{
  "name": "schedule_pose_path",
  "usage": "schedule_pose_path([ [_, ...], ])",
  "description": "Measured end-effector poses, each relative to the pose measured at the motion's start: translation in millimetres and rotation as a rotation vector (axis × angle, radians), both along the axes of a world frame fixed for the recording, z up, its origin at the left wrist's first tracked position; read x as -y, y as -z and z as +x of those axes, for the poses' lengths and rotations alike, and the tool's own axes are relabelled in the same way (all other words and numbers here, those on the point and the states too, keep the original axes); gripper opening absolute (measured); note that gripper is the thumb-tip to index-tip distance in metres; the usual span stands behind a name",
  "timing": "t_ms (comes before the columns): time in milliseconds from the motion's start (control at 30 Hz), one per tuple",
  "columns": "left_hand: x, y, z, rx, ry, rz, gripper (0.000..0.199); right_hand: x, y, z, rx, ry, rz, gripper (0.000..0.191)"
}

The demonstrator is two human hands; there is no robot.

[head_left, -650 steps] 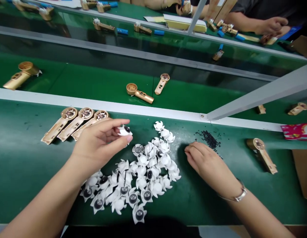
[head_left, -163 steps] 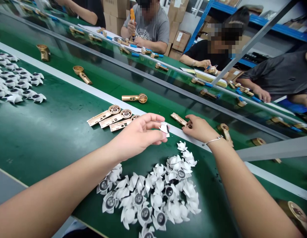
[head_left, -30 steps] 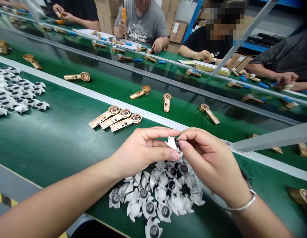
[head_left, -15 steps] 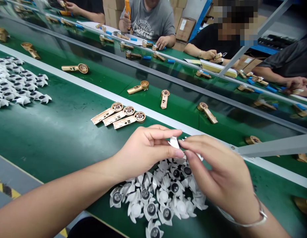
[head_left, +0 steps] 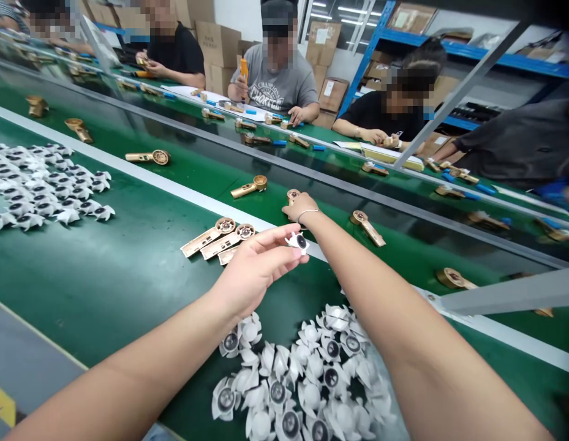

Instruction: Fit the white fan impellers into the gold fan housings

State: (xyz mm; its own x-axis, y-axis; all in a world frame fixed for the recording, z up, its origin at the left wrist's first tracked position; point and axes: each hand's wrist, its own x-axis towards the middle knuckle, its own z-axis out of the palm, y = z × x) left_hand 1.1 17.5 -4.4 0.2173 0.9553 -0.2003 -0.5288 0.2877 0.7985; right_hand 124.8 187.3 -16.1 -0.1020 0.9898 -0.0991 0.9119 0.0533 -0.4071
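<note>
My left hand (head_left: pixel 259 260) pinches a small white fan blade (head_left: pixel 301 243) with a dark hub between thumb and fingers, above the near table edge by the belt. Stretched out over the green belt, my right hand (head_left: pixel 303 208) has its fingers closed on a gold fan housing (head_left: pixel 292 195); the hand hides most of the housing. Beside my left hand, three gold housings (head_left: pixel 209 237) lie in a slanted row on the table, the nearest partly covered by that hand. Below my hands is a heap of loose white fan blades (head_left: pixel 291 392).
Rows of white fan blades (head_left: pixel 40 190) stand at the left. More gold housings (head_left: pixel 250 186) lie spread along the green belt (head_left: pixel 196 177). A grey metal strut (head_left: pixel 509 295) juts in at the right. Across the belt, several people work at a far bench.
My right hand has let go of the fan blade and reached forward to a housing on the belt. My left hand keeps the blade. The view has tilted up.
</note>
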Motion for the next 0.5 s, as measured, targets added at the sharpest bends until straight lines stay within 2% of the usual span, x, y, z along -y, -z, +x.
schedule_pose_path([
  [100, 0, -2.8, -1, 0.012, -0.033, -0.005, 0.035, 21, -0.6, 11, -0.083, -0.008, -0.111, 0.028],
  [200, -1, -4.1, -2, -0.070, -0.080, 0.066, 0.037, 71, -7.9, 36, -0.198, -0.069, -0.123, 0.027],
  [367, 0, 1.0, 1, -0.202, -0.078, 0.230, 0.033, 160, -19.6, 63, -0.498, -0.118, -0.065, 0.032],
  [433, 1, 2.4, 2, -0.226, -0.073, 0.248, 0.031, 180, -18.8, 65, -0.541, -0.127, 0.002, 0.027],
  [500, 2, 2.5, 3, -0.243, -0.084, 0.237, 0.032, 189, -16.5, 66, -0.450, -0.143, 0.089, 0.022],
])
